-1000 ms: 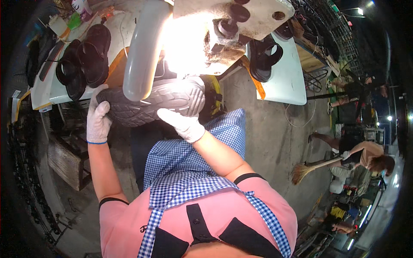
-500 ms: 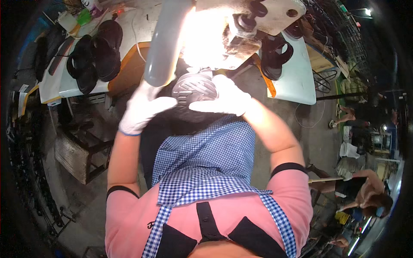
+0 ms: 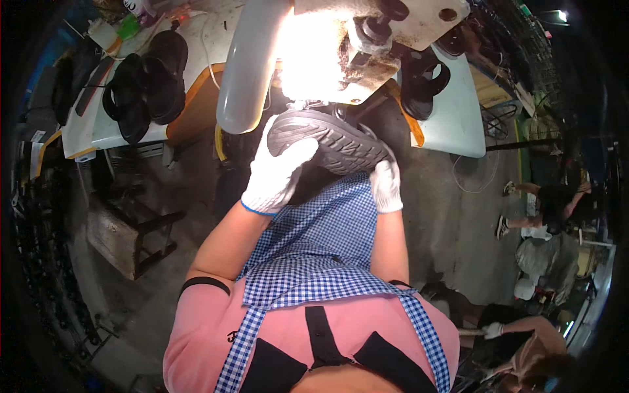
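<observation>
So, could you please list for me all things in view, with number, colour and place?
Machine: 1, stained white, top centre
Bar: 1, pale grey, left of machine
Table: 1, white, orange edging, top
Left sandals: 2, black, on table
Right sandal: 1 clear, black, on table
Bottle: 1, white-purple, top left
Stool: 1, grey-brown, left floor
People: 2, dark clothes, right
Clutter: too unclear to count, mixed, right edge
Held sandal: 1, black, below machine
Apron: 1, blue-white check, centre
Shirt: 1, pink-black, bottom
Hands: 2, white-gloved, on held sandal
</observation>
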Tool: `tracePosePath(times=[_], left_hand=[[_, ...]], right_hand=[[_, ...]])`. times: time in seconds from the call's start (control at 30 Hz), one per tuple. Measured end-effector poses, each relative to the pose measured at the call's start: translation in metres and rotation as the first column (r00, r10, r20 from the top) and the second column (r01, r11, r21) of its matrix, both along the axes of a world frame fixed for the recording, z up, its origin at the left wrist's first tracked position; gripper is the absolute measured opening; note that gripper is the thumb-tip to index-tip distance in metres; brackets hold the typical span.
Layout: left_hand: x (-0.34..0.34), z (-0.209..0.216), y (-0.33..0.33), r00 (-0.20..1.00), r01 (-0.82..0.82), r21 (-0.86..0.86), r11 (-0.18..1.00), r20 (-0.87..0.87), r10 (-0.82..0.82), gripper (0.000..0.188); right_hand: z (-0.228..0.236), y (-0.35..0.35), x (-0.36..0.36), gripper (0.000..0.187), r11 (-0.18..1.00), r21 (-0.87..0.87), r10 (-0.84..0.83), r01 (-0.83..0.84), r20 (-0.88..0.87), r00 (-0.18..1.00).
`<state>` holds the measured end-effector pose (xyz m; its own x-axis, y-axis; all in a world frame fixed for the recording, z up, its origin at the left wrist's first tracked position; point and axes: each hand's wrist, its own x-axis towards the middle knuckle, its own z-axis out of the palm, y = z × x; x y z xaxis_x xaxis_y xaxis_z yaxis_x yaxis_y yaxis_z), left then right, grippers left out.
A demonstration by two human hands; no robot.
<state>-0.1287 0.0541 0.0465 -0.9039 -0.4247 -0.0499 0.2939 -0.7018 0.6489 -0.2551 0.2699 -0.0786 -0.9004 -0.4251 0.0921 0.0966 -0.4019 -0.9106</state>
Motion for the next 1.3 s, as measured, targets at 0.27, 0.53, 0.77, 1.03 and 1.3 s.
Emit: tracePosePath(times=[0.27, 0.53, 0.77, 1.03, 1.3], left_hand=[[0.019, 0.013, 0.006, 0.986, 0.151, 0.632, 0.76, -0.045, -0.158, 0.047], [0.031, -0.006, 0.022, 0.981, 0.125, -0.587, 0.8, 0.193, -0.011, 0.067], [0.027, -0.053, 0.068, 0.918, -0.305, -0.95, 0.07, -0.312, -0.246, 0.049], [0.047, -0.054, -0.016, 0.766, 0.617, -0.621, -0.483, 0.614, 0.189, 0.024], [0.095, -0.07, -0.076, 0.859, 0.395, -0.914, 0.096, 0.404, 0.314, 0.034]], right_hand=[[0.13, 0.005, 0.018, 0.037, 0.969, 0.041, -0.232, 0.243, -0.178, 0.956], [0.026, 0.051, 0.036, 0.039, 0.676, 0.671, -0.221, 0.305, -0.21, 0.952], [0.101, 0.017, 0.116, 0.054, 0.996, -0.064, -0.026, 0.063, 0.462, 0.886], [0.096, 0.053, -0.042, 0.079, 0.63, 0.343, -0.665, 0.697, -0.226, 0.712], [0.06, 0.072, -0.195, 0.048, 0.354, 0.599, -0.512, 0.718, -0.518, 0.685]])
